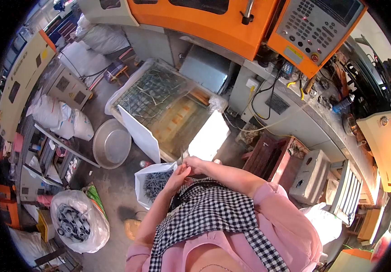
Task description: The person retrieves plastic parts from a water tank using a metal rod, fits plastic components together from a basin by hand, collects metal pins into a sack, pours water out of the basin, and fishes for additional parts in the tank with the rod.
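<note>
My left hand (pixel 177 177) and my right hand (pixel 194 165) are close together at the middle of the view, in front of the checked apron (pixel 204 204). The fingers of both are bent. A small thin grey object (pixel 182 153) sticks up from between them; which hand grips it is hard to tell. Just left of my left hand stands a white container (pixel 140 187) with many thin dark grey pieces (pixel 154 183) in it. Beyond my hands lies a shallow tank (pixel 172 122) of murky water with a wire grid in its left part.
An orange machine (pixel 195 18) with a control panel (pixel 315 27) stands ahead. At left are a metal basin (pixel 112 144) and a plastic bag (pixel 100 235) holding grey ring-like parts (pixel 73 222). Reddish crates (pixel 277 156) and a grey box (pixel 310 177) stand at right.
</note>
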`<state>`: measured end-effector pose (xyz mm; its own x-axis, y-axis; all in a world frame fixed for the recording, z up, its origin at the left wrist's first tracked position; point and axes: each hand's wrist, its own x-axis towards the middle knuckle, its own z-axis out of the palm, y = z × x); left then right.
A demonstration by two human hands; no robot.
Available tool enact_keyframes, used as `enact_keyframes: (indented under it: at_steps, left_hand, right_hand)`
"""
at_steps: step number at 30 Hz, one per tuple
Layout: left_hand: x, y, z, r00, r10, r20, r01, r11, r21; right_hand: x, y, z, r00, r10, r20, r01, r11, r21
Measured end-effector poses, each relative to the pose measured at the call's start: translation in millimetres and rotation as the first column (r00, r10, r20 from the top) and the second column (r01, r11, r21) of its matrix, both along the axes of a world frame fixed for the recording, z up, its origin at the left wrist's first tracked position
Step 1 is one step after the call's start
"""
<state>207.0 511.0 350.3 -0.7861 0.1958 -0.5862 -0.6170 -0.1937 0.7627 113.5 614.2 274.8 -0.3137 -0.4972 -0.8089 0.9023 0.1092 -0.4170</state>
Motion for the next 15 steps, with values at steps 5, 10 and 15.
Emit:
enact_keyframes:
  at_steps: [5, 10, 15]
  left_hand:
    - [-6, 5, -5, 0.995, -0.097, 0.032, 0.098, 0.993, -0.064]
    - [-6, 7, 24, 0.998, -0.034, -0.05, 0.033, 0.999, -0.011]
    - [4, -30, -5, 0.985, 0.129, -0.115, -0.14, 0.986, -0.091]
  right_hand:
    - [-3, 9, -9, 0.998, 0.067, -0.018, -0.067, 0.998, -0.005]
    - [-20, 25, 0, 0.99, 0.137, 0.036, -0.125, 0.963, -0.237]
    - [-33, 56, -4, 0.993, -0.021, 0.114, 0.018, 0.999, 0.027]
